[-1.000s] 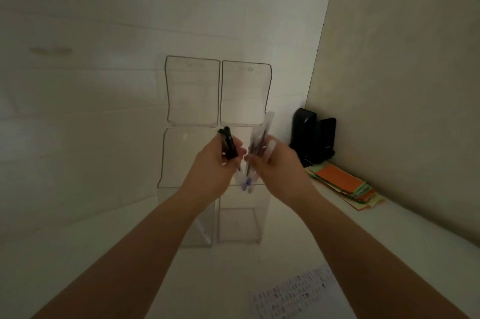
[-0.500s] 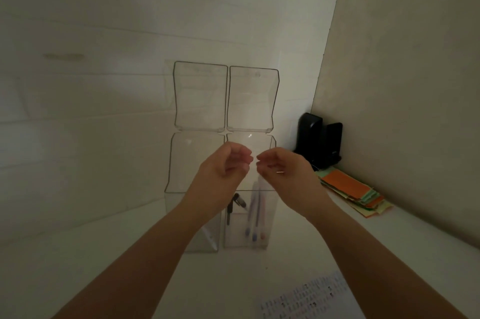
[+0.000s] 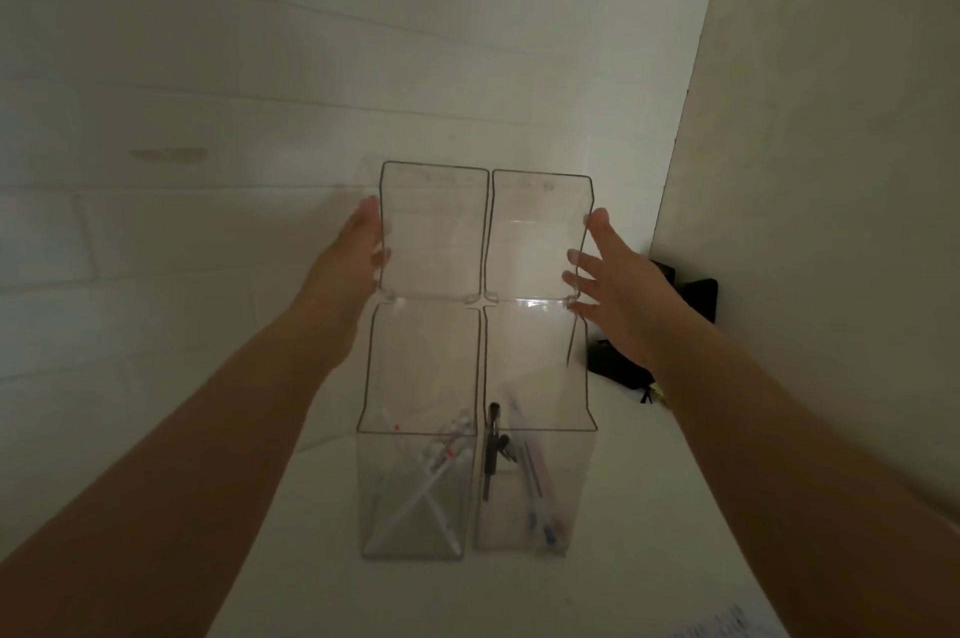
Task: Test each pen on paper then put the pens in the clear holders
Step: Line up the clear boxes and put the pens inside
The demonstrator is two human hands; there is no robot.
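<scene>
Both pens now lie dropped inside the right clear holder (image 3: 530,481); my left hand (image 3: 358,263) and right hand (image 3: 608,284), fingers spread and empty, reach its raised lids (image 3: 485,232); closing seems next.

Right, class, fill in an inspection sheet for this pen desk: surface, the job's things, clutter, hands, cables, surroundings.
Surface: white desk, dimly lit.
Job's things: two clear holders side by side, hinged lids up; left holder has white pens, right holder has a black pen and clear blue-tipped pens. Printed paper at the bottom edge.
Clutter: black object in the corner.
Hands: left hand and right hand, fingers straight, at the lids' outer edges, holding nothing.
Cables: nothing seen.
Surroundings: white wall behind, beige wall on the right.
</scene>
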